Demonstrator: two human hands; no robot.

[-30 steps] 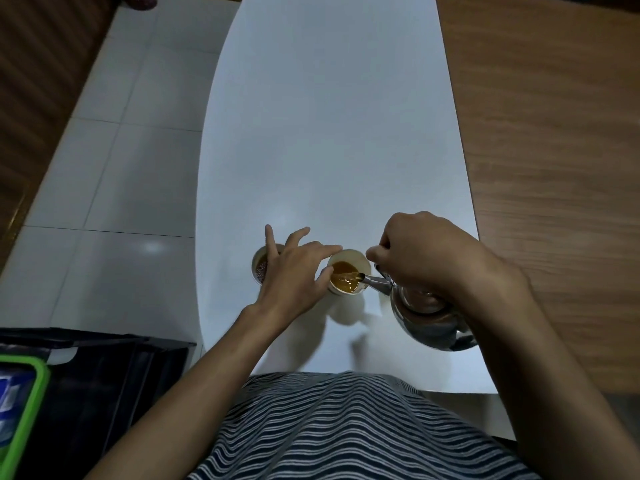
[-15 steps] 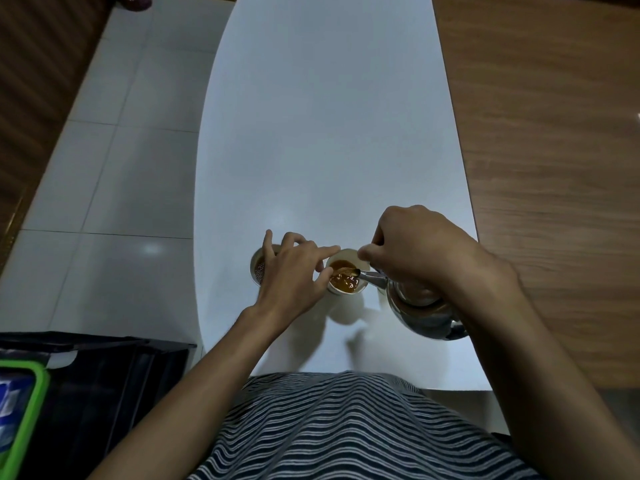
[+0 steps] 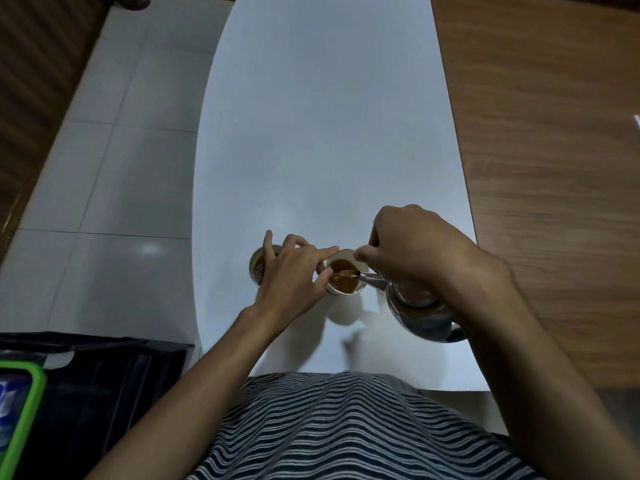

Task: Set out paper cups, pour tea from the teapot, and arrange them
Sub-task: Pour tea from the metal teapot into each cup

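The right hand (image 3: 412, 251) is curled into a fist over the metal teapot (image 3: 420, 315), gripping it from above; the handle itself is hidden under the knuckles. The teapot is tipped, its long axis running from the rounded body below the right wrist toward the spout (image 3: 372, 279), which points to the person's left and slightly away, its tip over the rim of the paper cup (image 3: 343, 277). That cup sits directly between the two hands, upright on the white sheet (image 3: 329, 133), and holds amber tea (image 3: 341, 273) whose surface looks disturbed just where the spout ends.

The left hand (image 3: 294, 271) steadies this cup: the thumb presses its near-left side and the index finger reaches across the far rim, so the cup is pinched between them. The remaining fingers are loosely bent and lie over a second paper cup (image 3: 258, 270), which stands just to the left of the first, mostly covered by the hand. Its contents look dark and speckled, but I cannot tell what they are.

The white sheet stretches away from both hands. Beyond the right forearm lies a wood-grain surface (image 3: 554, 168); beyond the left forearm, pale floor tiles (image 3: 104, 202). Near the left elbow is a black bag (image 3: 104, 393) with a green-edged object (image 3: 24, 410) beside it. A striped shirt (image 3: 346, 431) fills the bottom between the arms.
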